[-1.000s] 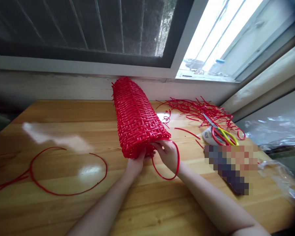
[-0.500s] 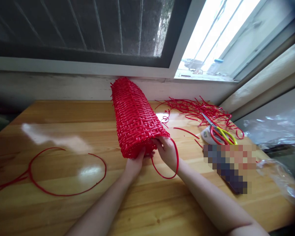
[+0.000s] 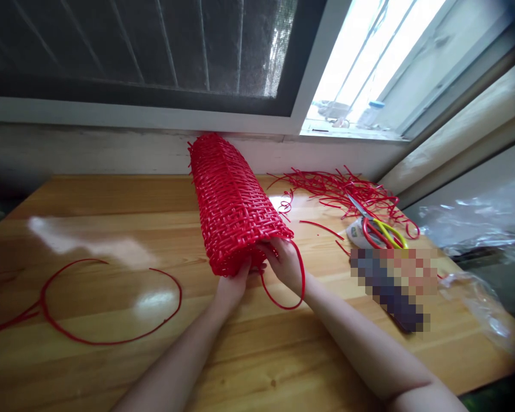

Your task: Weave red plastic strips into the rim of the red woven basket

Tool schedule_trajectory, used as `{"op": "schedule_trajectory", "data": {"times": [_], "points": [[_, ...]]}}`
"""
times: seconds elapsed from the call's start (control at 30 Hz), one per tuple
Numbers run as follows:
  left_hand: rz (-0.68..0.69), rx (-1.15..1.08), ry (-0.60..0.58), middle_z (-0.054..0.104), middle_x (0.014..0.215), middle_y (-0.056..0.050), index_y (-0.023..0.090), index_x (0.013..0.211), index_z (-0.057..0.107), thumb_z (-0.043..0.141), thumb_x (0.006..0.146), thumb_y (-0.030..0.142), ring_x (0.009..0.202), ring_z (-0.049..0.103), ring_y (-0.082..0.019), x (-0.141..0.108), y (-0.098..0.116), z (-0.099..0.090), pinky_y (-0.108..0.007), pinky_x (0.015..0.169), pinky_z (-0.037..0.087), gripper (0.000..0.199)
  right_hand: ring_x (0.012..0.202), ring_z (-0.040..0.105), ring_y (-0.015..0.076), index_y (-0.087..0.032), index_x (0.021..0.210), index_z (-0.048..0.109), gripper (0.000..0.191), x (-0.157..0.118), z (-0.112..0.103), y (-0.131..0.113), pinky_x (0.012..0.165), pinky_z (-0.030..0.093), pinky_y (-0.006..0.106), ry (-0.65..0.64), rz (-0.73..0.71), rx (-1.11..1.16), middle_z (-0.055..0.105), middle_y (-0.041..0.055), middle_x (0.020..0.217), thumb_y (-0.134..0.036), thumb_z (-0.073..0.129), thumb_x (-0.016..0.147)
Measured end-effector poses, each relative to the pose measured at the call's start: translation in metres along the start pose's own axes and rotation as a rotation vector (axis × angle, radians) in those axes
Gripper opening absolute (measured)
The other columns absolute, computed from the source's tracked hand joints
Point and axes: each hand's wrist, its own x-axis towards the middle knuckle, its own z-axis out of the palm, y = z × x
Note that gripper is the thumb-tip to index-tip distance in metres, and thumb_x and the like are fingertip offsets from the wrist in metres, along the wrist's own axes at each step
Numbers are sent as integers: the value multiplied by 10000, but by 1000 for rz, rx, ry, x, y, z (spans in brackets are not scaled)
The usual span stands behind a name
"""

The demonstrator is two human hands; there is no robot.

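Observation:
A long red woven basket (image 3: 236,200) of glossy plastic strands lies on the table, its open end toward me and its far end by the window wall. My left hand (image 3: 235,278) is closed on the lower rim of the opening, thumb inside and some fingertips showing beneath. My right hand (image 3: 284,261) reaches into the opening at the right, fingers bent against the inner edge; its fingertips are hidden, so what they pinch cannot be made out. From the rim, a loose red strand (image 3: 302,280) loops around my right wrist and back under the opening.
On the wooden table (image 3: 111,377), a bent red strand (image 3: 111,343) curves at left. Cut red strands (image 3: 326,186) are heaped at back right. Scissors (image 3: 384,232) with red and yellow handles rest on a white roll (image 3: 357,233). Nearer is a blurred-out dark object (image 3: 386,292), beside clear plastic (image 3: 483,312).
The view has shifted slightly, so the whole scene sits a little further left. My hands stay at the basket's opening with nearly the same grip, and the strand loop looks slightly narrower.

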Motion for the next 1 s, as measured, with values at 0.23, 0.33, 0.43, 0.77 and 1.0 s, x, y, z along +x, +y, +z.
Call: {"op": "schedule_trajectory", "data": {"times": [0.23, 0.33, 0.43, 0.77, 1.0], "points": [[1, 7, 49, 704, 920, -105, 130, 961, 602, 646, 691, 426, 785, 676, -256, 0, 0, 2, -396, 717, 551, 403, 897, 609, 183, -208, 1053, 578, 279, 2, -4, -1, 755, 518, 312, 26, -142, -137, 647, 67, 966, -117, 436, 832], [-6, 32, 76, 713, 871, -103, 133, 938, 617, 666, 666, 429, 778, 678, -264, -1, 2, 3, -403, 736, 543, 405, 846, 623, 185, -182, 1053, 592, 292, 4, -7, -3, 696, 521, 286, 64, -222, -235, 657, 90, 947, -107, 417, 833], [-7, 72, 97, 716, 854, -98, 141, 920, 634, 670, 666, 414, 800, 675, -269, -3, 5, 3, -410, 777, 528, 375, 806, 630, 180, -168, 994, 611, 266, 6, -10, -6, 668, 520, 270, 69, -254, -248, 668, 89, 926, -98, 416, 827], [30, 85, 76, 709, 855, -85, 156, 963, 607, 661, 676, 403, 808, 671, -262, -5, 8, 4, -378, 738, 543, 382, 733, 612, 155, -190, 911, 618, 195, 6, -6, -7, 630, 485, 256, 113, -289, -257, 667, 52, 798, -115, 456, 832], [79, 116, 49, 674, 1024, -104, 159, 1041, 583, 644, 698, 404, 912, 648, -272, 1, -3, -3, -413, 810, 525, 425, 753, 603, 162, -177, 902, 635, 167, 3, -3, -7, 636, 481, 259, 90, -189, -250, 655, 74, 887, -195, 477, 852]]}}
